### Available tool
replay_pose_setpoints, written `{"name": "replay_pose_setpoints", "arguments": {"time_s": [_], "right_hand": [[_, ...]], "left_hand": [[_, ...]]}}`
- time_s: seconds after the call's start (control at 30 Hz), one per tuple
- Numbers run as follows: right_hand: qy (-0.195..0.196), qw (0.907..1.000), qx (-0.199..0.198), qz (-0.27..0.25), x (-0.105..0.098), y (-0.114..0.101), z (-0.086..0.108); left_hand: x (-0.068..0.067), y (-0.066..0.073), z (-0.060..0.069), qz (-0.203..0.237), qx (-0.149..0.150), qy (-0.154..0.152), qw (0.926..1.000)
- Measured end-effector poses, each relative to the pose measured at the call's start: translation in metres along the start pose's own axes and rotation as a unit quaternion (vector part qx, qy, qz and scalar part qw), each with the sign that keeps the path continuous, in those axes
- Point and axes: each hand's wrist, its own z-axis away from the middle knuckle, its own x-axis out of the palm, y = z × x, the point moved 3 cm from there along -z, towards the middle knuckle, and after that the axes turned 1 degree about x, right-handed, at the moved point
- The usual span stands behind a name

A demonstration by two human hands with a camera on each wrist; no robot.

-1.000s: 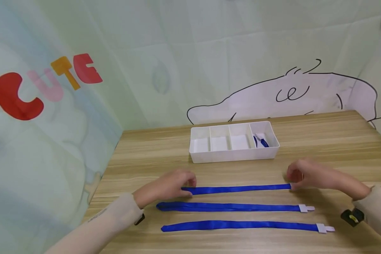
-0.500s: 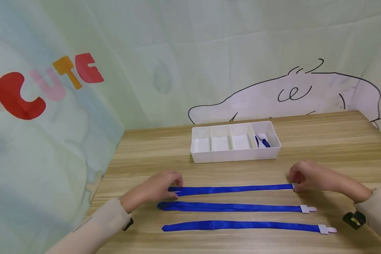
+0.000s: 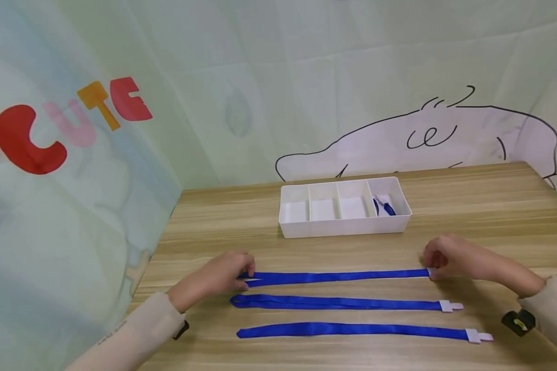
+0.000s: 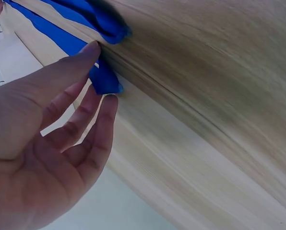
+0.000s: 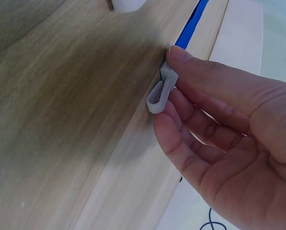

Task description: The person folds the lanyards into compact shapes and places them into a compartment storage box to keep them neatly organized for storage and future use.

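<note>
Three blue lanyards lie stretched side to side across the table. The farthest lanyard (image 3: 334, 277) runs between both hands. At its looped end, my left hand (image 3: 218, 273) holds the strap (image 4: 104, 79) between thumb and fingers; the two bands part slightly there. My right hand (image 3: 461, 257) pinches the white plastic clip (image 5: 168, 86) at the other end, the clip's hook showing below the thumb. Nearer to me are the middle lanyard (image 3: 334, 302), with a narrow loop at its left end, and the nearest lanyard (image 3: 348, 329). Both have white clips pointing right.
Behind the lanyards stands a white divided tray (image 3: 343, 229). Its rightmost compartment holds a blue-handled tool (image 3: 389, 208) and another small blue item. The wooden table (image 3: 223, 216) meets a printed cloth backdrop (image 3: 260, 103) behind and at the left.
My left hand has slid left along the farthest lanyard to its looped end, uncovering more strap. My right hand stays at the clip. The view has shifted slightly.
</note>
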Motion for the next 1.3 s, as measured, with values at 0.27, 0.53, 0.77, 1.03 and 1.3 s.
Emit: {"name": "replay_pose_setpoints", "arguments": {"time_s": [0.27, 0.53, 0.77, 1.03, 1.3], "right_hand": [[-0.001, 1.0000, 0.002, -0.003, 0.000, 0.001, 0.001], [0.002, 1.0000, 0.001, 0.002, 0.000, 0.001, 0.001], [-0.004, 1.0000, -0.001, 0.000, -0.001, 0.002, 0.001], [-0.013, 0.9998, 0.001, -0.013, 0.000, 0.002, 0.000], [-0.015, 0.9998, 0.006, -0.009, -0.001, 0.003, -0.001]], "left_hand": [[0.001, -0.009, 0.002, -0.003, 0.003, 0.010, 0.9999], [0.001, -0.013, 0.002, 0.019, 0.003, 0.011, 0.9998], [-0.001, -0.016, 0.004, 0.038, -0.016, 0.012, 0.9991], [-0.003, -0.017, 0.003, 0.050, -0.022, 0.001, 0.9985], [0.000, -0.016, 0.003, 0.085, -0.043, -0.035, 0.9948]]}}
